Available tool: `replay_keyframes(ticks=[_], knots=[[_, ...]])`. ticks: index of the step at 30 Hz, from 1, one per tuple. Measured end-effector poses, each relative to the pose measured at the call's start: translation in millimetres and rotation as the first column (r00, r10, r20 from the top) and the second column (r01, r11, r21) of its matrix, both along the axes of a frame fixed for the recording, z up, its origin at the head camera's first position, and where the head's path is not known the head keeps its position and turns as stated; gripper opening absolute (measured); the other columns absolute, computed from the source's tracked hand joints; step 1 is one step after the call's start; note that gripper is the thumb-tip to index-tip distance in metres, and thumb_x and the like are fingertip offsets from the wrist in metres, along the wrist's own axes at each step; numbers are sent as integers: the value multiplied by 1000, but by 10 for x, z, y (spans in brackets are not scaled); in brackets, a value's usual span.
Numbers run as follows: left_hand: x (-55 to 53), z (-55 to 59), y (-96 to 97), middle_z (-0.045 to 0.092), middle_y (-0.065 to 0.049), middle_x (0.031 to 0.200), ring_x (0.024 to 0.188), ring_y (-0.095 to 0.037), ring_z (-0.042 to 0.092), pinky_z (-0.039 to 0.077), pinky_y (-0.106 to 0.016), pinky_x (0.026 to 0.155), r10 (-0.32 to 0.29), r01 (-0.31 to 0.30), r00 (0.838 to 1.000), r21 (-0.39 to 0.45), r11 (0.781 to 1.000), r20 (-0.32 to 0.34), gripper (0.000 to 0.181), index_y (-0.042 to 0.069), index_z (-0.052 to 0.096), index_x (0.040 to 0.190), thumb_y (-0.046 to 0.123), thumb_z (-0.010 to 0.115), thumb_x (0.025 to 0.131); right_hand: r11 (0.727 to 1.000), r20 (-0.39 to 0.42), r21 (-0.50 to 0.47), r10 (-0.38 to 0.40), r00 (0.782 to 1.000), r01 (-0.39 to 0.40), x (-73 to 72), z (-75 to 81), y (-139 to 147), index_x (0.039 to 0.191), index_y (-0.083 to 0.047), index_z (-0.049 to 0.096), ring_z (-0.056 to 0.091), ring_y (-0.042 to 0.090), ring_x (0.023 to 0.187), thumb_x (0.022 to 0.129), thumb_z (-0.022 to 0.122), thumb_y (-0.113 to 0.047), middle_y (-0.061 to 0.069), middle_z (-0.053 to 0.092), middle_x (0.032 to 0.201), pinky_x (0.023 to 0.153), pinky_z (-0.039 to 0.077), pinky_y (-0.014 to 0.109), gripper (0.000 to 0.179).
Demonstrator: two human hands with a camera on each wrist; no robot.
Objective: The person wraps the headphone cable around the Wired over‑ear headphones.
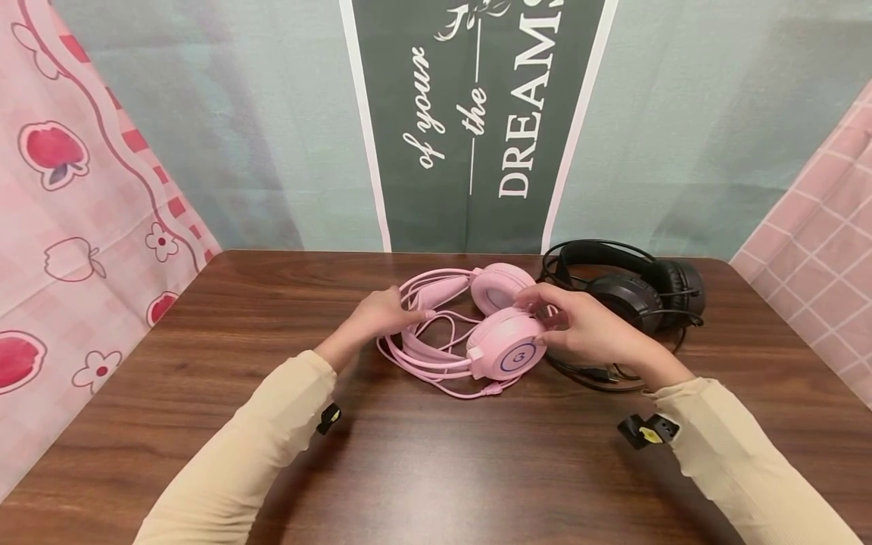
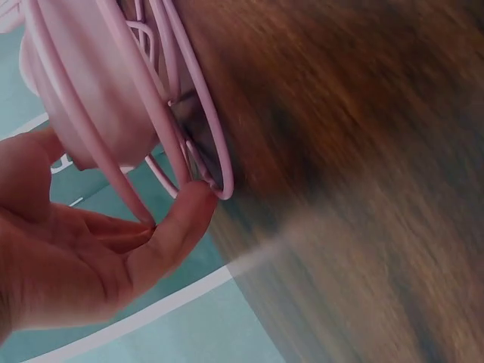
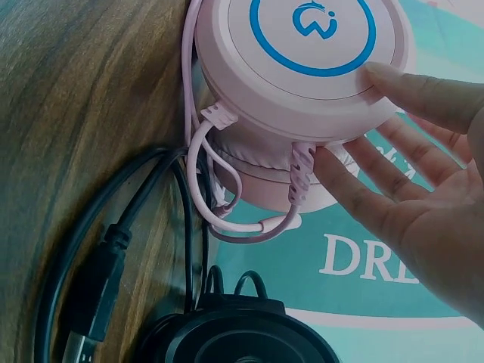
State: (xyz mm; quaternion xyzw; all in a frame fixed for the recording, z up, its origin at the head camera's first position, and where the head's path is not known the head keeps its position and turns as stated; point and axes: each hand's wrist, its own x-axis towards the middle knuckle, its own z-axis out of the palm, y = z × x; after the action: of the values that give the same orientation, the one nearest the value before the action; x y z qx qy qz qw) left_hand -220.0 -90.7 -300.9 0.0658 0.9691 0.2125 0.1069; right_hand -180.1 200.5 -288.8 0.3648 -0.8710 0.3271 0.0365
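Note:
A pair of pink headphones (image 1: 496,350) lies on the brown wooden table, its cable looped around and inside the headband. At the band's left end, my left hand (image 1: 377,314) pinches the thin outer tubes between thumb and fingers. My right hand (image 1: 579,324) holds the nearer ear cup at its right edge. In the right wrist view, the thumb lies on the outer face beside a blue ring (image 3: 311,73), and the fingers reach behind the rim. A twisted pink microphone stalk (image 3: 301,174) hangs by the index finger.
Black headphones (image 1: 623,297) lie just behind and right of the pink pair, close to my right hand. Their cable and a black USB plug (image 3: 97,283) trail on the table. A teal cloth with lettering (image 1: 477,113) hangs behind the table's far edge.

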Motion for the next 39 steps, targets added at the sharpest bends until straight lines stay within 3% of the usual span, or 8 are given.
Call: replay_keyframes(ticks=[8, 18, 30, 39], knots=[[-36, -38, 41, 56, -25, 115, 105, -36, 54, 46, -45, 87, 36, -36, 999, -86, 996, -8, 73, -9, 45, 121, 44, 68, 77, 1000, 20, -1, 10, 1000, -10, 9, 10, 25, 117, -4, 54, 57, 21, 99, 73, 69, 10, 7, 60, 109, 81, 52, 41, 49], [-46, -42, 64, 56, -23, 111, 92, -31, 55, 48, -41, 79, 58, -55, 998, -86, 995, 26, 63, -6, 44, 118, 37, 68, 79, 999, 36, -23, 31, 999, -30, 18, 13, 66, 119, -4, 53, 56, 21, 101, 76, 68, 7, 7, 59, 111, 82, 51, 42, 47], [-40, -31, 52, 54, -23, 116, 98, -32, 54, 47, -43, 83, 50, -46, 998, -85, 995, 40, 68, -7, 39, 126, 36, 67, 81, 999, 56, -38, -16, 998, 18, 34, 60, 99, 120, -6, 54, 58, 23, 97, 83, 65, -6, 7, 60, 111, 80, 52, 41, 38], [-35, -39, 33, 54, -23, 116, 102, -33, 54, 46, -43, 86, 42, -39, 998, -82, 996, 37, 68, -7, 40, 126, 37, 67, 81, 997, 49, -24, -75, 996, 76, 47, 88, 91, 118, -6, 55, 59, 18, 94, 86, 63, -9, 6, 62, 108, 75, 52, 25, 33]])
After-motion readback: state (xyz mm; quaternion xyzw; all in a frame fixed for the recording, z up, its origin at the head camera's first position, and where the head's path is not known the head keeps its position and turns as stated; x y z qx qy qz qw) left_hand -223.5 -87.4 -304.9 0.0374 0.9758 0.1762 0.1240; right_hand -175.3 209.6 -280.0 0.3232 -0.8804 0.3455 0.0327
